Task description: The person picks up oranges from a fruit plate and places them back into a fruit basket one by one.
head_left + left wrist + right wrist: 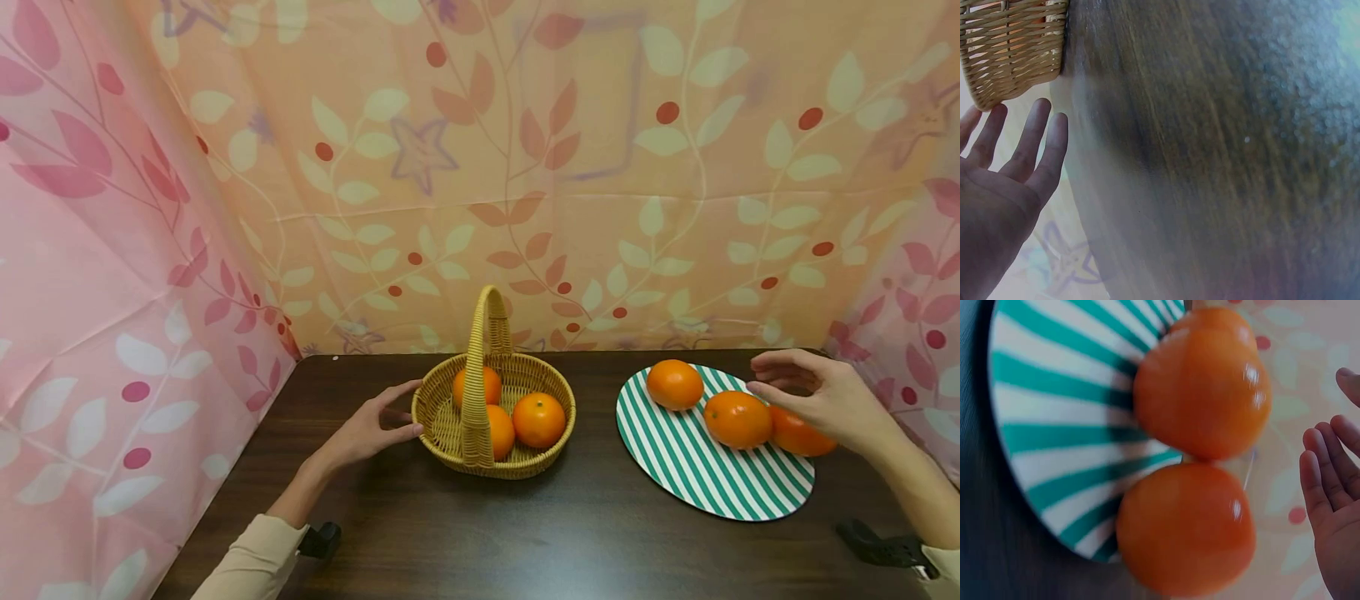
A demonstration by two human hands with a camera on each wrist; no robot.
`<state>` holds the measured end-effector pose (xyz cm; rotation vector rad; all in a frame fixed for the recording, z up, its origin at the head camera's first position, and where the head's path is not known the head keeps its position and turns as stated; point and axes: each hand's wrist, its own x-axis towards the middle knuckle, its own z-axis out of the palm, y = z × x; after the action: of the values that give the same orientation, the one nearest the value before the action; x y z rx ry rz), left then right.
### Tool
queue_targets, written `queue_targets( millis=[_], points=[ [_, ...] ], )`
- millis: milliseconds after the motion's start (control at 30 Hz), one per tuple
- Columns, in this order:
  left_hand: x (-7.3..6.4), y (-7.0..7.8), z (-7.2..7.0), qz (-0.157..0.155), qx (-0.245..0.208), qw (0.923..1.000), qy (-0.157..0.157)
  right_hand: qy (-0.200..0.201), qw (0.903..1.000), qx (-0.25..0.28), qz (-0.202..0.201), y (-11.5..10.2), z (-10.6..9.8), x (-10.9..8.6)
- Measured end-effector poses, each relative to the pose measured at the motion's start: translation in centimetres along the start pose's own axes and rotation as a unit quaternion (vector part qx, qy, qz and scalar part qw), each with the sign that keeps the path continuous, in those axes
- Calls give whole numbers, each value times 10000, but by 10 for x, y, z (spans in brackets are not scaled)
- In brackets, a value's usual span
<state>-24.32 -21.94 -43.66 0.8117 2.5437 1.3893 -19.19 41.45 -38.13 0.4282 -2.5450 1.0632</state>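
- at the left side of the basket [442, 425], the left hand [372, 427] has thumb and fingers parted, tips by the rim; it grips nothing; whether the tips touch, i cannot tell
- inside the basket, three oranges: a rear orange [492, 387], a front orange [501, 432] partly behind the upright handle [474, 400], a right orange [538, 420]
- right of the basket, a green-and-white striped plate [690, 467] bears three more: a far orange [675, 385] near the back edge, a middle orange [738, 419], an end orange [798, 432] lapping over the right edge, close beside the middle one
- above the end orange, the right hand [832, 396] hangs with fingers loosely bent, thumb well apart from them, nothing held
- under it all, a dark brown table [525, 542]; behind, a leaf-patterned curtain [510, 167]
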Motion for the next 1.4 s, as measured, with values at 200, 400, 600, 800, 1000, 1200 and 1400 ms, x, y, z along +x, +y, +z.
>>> queue_targets(
  millis=[200, 400, 600, 800, 1000, 1200, 1400],
  points=[
    [-1, 0, 0, -13, -21, 10000, 5, 12, 9999, 33, 137, 18, -16, -9],
    [-1, 2, 1, 52, -81, 10000, 10, 88, 9999, 112, 60, 38, -29, -20],
    [-1, 3, 1, 82, -98, 9999, 9, -242, 9996, -36, 119, 60, -35, -32],
    [-1, 1, 1, 99, -82, 9999, 38, -813, 9962, 261, -150, 81, -39, -37],
    [-1, -2, 1, 22, -25, 10000, 54, -877, 9957, 265, 99, 89, -38, -41],
    [-2, -3, 1, -68, 52, 10000, 37, -1105, 9917, 265, 601, 89, -36, -44],
    [-1, -1, 0, -43, 37, 10000, 43, -1204, 9881, 408, 868, 87, -33, -45]
  ],
)
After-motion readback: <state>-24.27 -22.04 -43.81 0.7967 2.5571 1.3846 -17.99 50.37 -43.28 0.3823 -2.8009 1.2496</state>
